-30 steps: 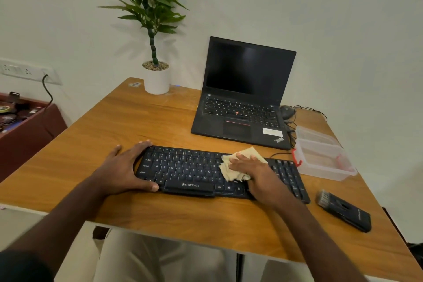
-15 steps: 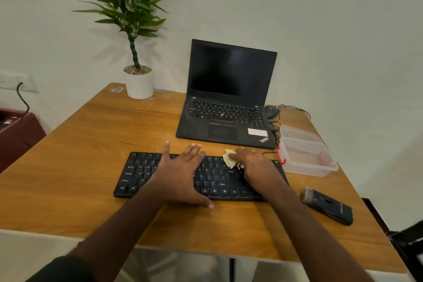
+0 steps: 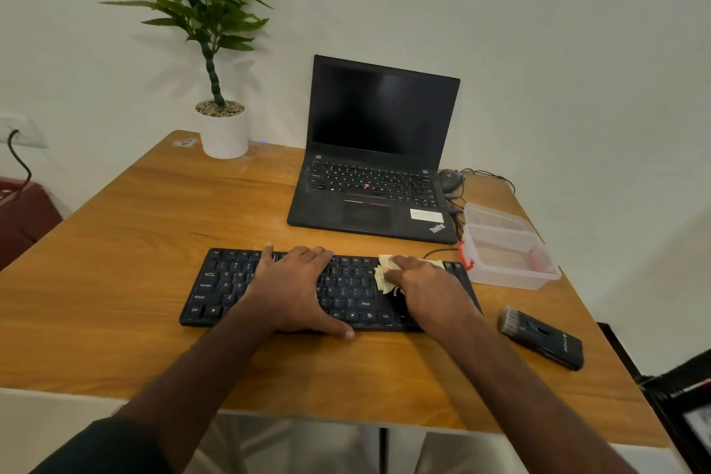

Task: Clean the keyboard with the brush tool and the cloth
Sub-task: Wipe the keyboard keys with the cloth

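Black plastic, the keyboard point(image 3: 331, 289) lies across the desk's point(image 3: 115, 281) near edge, pinned under the flat, spread left hand point(image 3: 294, 289); light and rigid, it probably skates unless braced. The right hand point(image 3: 427, 289) bunches the soft, crumpled cloth point(image 3: 383, 273) on the right-side keys; the brush point(image 3: 542, 337) lies unused at far right.

The keyboard point(image 3: 331, 291) lies under both hands' fingers point(image 3: 307, 254); cloth point(image 3: 384, 277) beneath the right fingers point(image 3: 404, 265), brush tool point(image 3: 542, 337) seemingly well right.

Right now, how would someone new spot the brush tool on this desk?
Start at the black keyboard under both hands on the wooden desk. Right of it, near the desk's edge, lies the brush tool: a flat black bar with grey bristles at one end, untouched.
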